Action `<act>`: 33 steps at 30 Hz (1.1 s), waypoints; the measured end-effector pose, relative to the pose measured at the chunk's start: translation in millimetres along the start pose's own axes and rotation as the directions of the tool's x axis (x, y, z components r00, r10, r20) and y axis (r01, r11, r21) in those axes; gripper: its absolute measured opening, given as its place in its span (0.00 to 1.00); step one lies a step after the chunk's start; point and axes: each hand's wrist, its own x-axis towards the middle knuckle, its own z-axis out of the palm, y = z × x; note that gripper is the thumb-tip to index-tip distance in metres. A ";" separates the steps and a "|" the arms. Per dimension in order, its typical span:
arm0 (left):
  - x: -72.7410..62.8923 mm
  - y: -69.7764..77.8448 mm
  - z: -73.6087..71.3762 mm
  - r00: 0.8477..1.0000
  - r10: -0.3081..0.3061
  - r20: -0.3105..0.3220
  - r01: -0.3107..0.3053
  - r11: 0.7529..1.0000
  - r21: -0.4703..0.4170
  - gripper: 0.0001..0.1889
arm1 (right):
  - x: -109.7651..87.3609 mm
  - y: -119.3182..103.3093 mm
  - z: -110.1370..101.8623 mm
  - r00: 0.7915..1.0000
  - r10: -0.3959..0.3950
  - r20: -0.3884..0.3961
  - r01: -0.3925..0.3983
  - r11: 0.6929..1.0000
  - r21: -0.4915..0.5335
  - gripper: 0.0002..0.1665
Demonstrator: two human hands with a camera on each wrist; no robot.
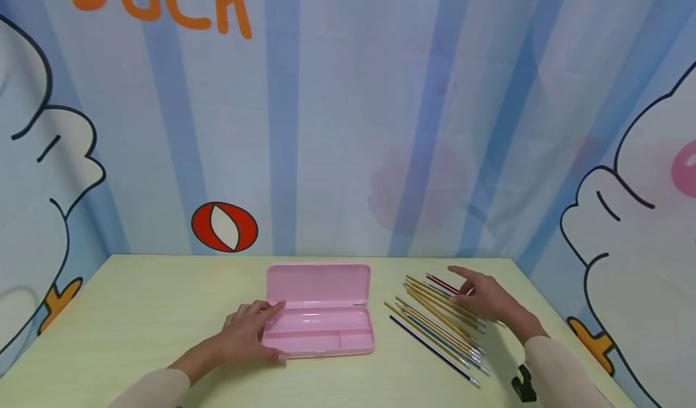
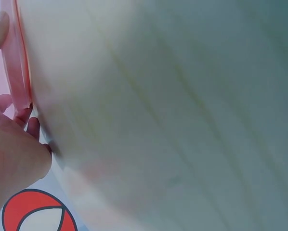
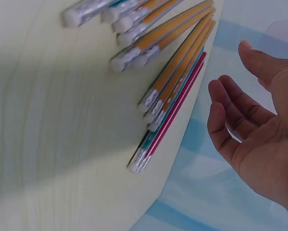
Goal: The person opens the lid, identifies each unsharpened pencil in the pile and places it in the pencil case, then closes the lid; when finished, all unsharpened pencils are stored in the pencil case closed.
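Note:
A pink pencil case (image 1: 356, 318) lies on the table with its lid folded back, and its compartments hold nothing. My left hand (image 1: 246, 335) grips the case at its left side, thumb at the front corner and fingers near the hinge. In the left wrist view the left hand (image 2: 14, 144) has fingers bent at the case's edge (image 2: 19, 62). Right of the case several pencils (image 1: 435, 320) lie in a loose slanted heap. Over the heap's far right part hovers my right hand (image 1: 486, 296), holding nothing. Its fingers look loosely bent in the right wrist view, apart from the pencils (image 3: 158, 43).
The pale wooden table (image 1: 163, 299) ends at a striped blue cloth backdrop (image 1: 337, 124) with cartoon prints. A small black object (image 1: 524, 385) shows beside the right sleeve (image 1: 560, 372).

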 end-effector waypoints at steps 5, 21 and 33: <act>-0.2 -0.1 -0.7 1.000 0.007 -0.004 -0.007 1.000 -0.006 0.54 | -2.0 15.1 1.4 1.000 0.011 -0.026 -0.011 1.000 -0.008 0.39; 0.3 -0.5 0.6 1.000 -0.019 0.001 0.019 1.000 -0.007 0.54 | -7.2 39.5 -2.4 0.996 0.044 -0.079 -0.053 0.992 -0.111 0.22; 0.7 -1.9 1.5 1.000 -0.027 0.008 0.027 1.000 -0.011 0.54 | -2.0 53.7 3.8 0.997 0.057 -0.058 -0.064 0.990 -0.122 0.21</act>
